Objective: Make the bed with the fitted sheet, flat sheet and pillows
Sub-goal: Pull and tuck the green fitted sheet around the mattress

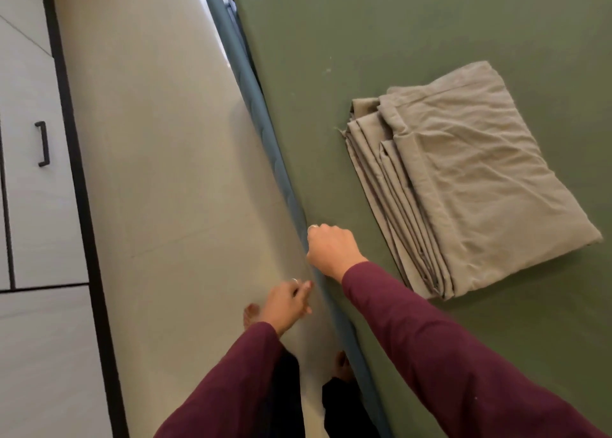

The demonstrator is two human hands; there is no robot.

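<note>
From the head view, the bed (430, 39) fills the right side, its top already covered by a smooth dark green fitted sheet (331, 106). A folded tan flat sheet (463, 179) lies on that green surface, well in from the edge and untouched by either hand. No pillows are in view.

The right hand (328, 250) sits at the bed's near edge with its fingers curled into a clenched grip; it seems to be pinching the green fabric there, though the cloth between the fingers is not plainly visible. The left hand (288, 301) hangs just below, beside the blue-grey bed frame (265, 129), fingers loosely curled and grasping nothing.

The step in hand looks like tucking or tightening the fitted sheet along this side. A hard pull here could drag the sheet off a far corner, or slide and rumple the folded sheet resting on it. Bare feet (251, 315) stand on the pale floor (165, 139) close to the frame, where a stubbed toe is possible.
</note>
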